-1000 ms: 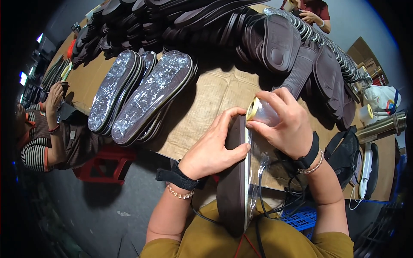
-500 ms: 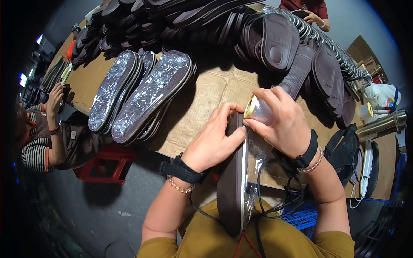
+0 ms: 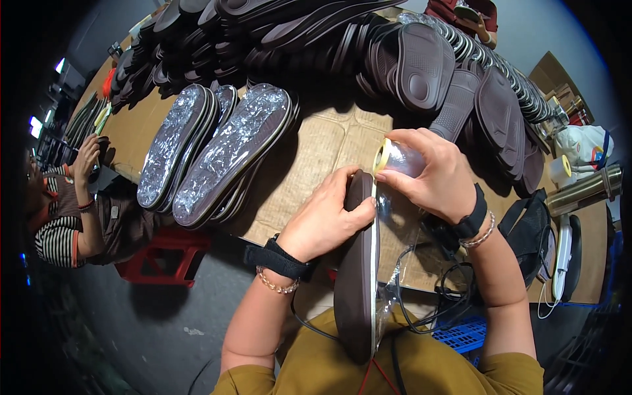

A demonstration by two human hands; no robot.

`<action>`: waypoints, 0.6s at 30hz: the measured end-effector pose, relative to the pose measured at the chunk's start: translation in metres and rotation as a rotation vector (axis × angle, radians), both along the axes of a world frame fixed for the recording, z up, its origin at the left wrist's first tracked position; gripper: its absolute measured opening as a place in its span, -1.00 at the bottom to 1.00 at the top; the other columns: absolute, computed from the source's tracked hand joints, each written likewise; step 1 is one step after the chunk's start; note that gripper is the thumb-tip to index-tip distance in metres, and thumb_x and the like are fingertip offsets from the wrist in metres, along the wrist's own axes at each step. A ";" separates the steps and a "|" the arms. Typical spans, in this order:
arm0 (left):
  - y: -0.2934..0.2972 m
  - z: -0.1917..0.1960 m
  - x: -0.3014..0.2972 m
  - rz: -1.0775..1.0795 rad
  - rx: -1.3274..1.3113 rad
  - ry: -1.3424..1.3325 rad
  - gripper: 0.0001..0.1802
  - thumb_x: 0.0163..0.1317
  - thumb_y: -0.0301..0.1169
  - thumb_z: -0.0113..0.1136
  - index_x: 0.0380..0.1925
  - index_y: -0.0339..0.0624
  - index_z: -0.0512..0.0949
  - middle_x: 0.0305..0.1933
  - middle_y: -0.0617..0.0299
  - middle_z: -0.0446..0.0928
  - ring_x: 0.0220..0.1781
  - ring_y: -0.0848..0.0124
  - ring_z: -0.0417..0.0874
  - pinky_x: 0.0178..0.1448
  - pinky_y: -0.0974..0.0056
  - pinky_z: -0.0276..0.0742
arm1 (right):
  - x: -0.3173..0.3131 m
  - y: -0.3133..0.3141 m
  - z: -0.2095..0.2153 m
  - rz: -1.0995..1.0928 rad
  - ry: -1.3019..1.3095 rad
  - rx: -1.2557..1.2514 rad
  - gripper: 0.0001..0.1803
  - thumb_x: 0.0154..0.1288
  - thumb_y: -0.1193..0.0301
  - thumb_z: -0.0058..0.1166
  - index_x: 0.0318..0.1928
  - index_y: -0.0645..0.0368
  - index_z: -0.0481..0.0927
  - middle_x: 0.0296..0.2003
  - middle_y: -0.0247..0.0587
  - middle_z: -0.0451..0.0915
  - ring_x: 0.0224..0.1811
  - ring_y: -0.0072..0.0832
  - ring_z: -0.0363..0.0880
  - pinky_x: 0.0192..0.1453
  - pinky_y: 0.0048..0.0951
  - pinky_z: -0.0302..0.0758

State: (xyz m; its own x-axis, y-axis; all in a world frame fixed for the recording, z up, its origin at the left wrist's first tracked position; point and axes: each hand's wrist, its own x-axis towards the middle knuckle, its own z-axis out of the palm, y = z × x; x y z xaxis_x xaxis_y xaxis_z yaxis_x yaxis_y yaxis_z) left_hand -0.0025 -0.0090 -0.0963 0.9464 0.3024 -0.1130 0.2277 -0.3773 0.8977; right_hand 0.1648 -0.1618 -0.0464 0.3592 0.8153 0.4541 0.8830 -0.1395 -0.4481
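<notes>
My left hand grips a dark brown shoe sole near its top end. The sole stands on edge, upright in front of my lap, with a pale line along its rim. Fingers of my right hand are closed around a roll of clear film with a yellow core, beside the sole's top. A strip of clear film hangs along the sole's right face, which is mostly hidden from view. On the table to the left lie soles covered in crinkled clear film, stacked in pairs.
Piles of bare brown soles line the table's far side. A black bag, dark cables and a metal cylinder lie at right. Another person sits at left by a red stool; one more works at the back.
My right hand and the roll have shifted slightly, the roll turning a little. The hanging film has changed shape. My left hand keeps its hold on the sole.
</notes>
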 end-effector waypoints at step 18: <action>0.000 -0.003 -0.001 0.003 0.044 -0.021 -0.31 0.43 -0.17 0.23 0.42 -0.34 0.33 0.13 -0.09 0.59 0.13 0.22 0.64 0.27 0.17 0.58 | -0.010 0.004 -0.014 -0.112 -0.081 -0.068 -0.46 0.12 0.20 0.51 0.06 0.18 0.67 -0.26 -0.02 0.62 -0.20 -0.03 0.68 -0.07 -0.12 0.63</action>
